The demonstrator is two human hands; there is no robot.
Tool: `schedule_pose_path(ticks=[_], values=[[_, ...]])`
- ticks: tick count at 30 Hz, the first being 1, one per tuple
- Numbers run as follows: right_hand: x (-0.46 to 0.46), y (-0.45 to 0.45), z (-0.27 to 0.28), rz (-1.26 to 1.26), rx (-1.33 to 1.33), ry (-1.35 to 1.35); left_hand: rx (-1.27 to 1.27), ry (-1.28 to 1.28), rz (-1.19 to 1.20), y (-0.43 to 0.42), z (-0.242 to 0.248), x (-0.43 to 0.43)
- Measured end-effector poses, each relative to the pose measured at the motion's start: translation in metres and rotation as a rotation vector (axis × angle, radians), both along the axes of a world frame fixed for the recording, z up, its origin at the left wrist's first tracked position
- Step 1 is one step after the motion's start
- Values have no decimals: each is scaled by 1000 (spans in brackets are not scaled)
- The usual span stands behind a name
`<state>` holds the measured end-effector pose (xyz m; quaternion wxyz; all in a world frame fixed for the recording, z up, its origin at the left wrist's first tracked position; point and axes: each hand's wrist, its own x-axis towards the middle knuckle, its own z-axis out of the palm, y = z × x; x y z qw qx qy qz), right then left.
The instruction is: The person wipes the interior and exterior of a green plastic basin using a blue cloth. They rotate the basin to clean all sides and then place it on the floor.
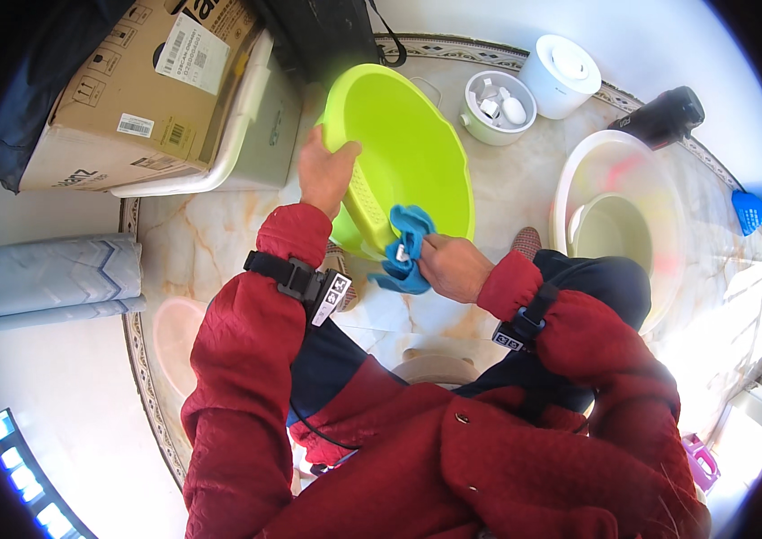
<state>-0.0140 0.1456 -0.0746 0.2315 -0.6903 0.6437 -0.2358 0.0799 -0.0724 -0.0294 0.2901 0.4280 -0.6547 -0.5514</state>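
A lime-green plastic basin (415, 141) with a ribbed washboard panel (367, 202) is tilted up before me, its inside facing right. My left hand (326, 172) grips its left rim, thumb over the edge. Bunched in my right hand (454, 268) is a blue cloth (408, 252) with a small white tag. The cloth hangs at the basin's lower edge; whether it touches the plastic I cannot tell. The fingertips of my right hand are partly hidden behind the cloth.
Cardboard box (131, 101) on a lidded plastic bin (266, 128), left. Behind the basin stand a small bowl of white parts (499, 118) and a white humidifier-like appliance (559, 77). Right: a black bottle (661, 118) and a large pale basin (566, 175) holding a smaller one (613, 226).
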Motion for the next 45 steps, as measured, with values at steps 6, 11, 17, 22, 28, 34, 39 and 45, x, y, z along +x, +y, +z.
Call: schedule_pose_path(ticks=[6,11,17,22,28,34,39,45], values=[[-1,6,1,36,78,-28,89,-1,81,-9,-1,-3],[11,-13,17,-57,-28,-19,-3,-21,48,8,-5,-8],[27,-28,14,-152,37,-41,83,68,114,16,-7,-13],[28,-27,3,-194,97,26,82,42,133,3,-7,-9],[16,-30,13,-186,33,97,37,-36,117,15,1,-7],[7,-37,37,-249,-100,119,50,8,68,36,-2,-6],[12,-26,33,-203,26,129,147,65,106,1,4,-2],[-1,-16,26,-155,33,169,80,-3,129,10,9,-2]])
